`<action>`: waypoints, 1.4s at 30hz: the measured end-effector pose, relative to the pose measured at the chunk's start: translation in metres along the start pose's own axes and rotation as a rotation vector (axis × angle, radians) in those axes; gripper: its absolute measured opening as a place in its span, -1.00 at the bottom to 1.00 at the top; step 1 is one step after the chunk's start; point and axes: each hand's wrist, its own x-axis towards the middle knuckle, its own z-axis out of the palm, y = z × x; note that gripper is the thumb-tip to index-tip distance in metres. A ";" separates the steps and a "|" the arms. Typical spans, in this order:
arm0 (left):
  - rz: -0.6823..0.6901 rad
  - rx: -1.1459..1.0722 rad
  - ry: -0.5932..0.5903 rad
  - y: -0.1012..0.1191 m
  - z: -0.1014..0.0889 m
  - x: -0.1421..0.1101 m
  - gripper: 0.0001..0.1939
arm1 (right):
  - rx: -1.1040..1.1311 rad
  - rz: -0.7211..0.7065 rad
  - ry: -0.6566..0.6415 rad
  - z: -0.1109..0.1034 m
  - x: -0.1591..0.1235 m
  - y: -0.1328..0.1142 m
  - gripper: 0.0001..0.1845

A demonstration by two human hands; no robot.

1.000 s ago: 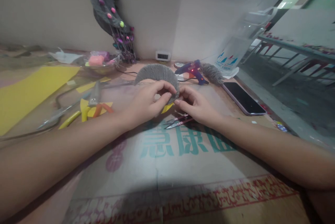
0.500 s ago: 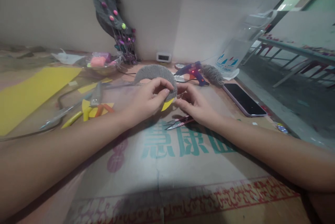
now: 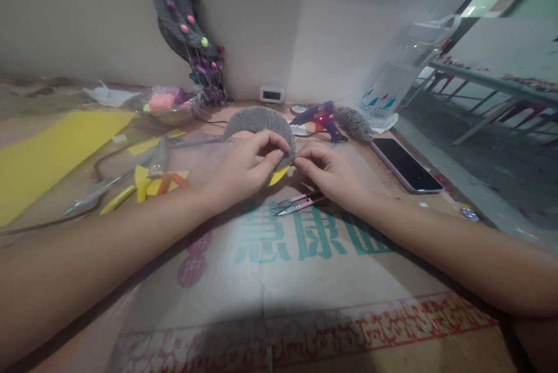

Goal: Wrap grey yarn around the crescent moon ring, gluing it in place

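Observation:
A curved crescent (image 3: 257, 119) wrapped in grey yarn is pinched near its right end by my left hand (image 3: 257, 161). Its bare yellow tip (image 3: 279, 175) pokes out below the wrapping. Close against the crescent's right edge, my right hand (image 3: 320, 167) has thumb and forefinger pressed together; what sits between them, likely a strand, is too small to make out. Thread snips (image 3: 299, 204) with pink handles lie on the cardboard just under my right hand.
A glue gun (image 3: 322, 120) with a red light and a bundle of grey yarn (image 3: 354, 123) lie behind. The phone (image 3: 405, 165) is at right. Pliers (image 3: 159, 158), yellow sheet (image 3: 56, 158) and a bag of coloured pieces (image 3: 168, 103) occupy the left. A decorated moon (image 3: 176, 15) leans on the wall.
My right hand's fingers have closed into a tighter pinch beside the crescent's edge. My left hand keeps its hold in nearly the same place.

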 end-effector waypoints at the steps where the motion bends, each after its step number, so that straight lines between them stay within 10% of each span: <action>1: 0.004 0.003 0.001 0.000 0.000 0.000 -0.91 | 0.007 0.001 0.000 0.000 0.000 0.000 -0.77; 42: 0.036 0.264 -0.143 0.002 -0.005 0.008 -0.68 | 0.284 0.275 0.007 0.000 -0.002 -0.007 -0.65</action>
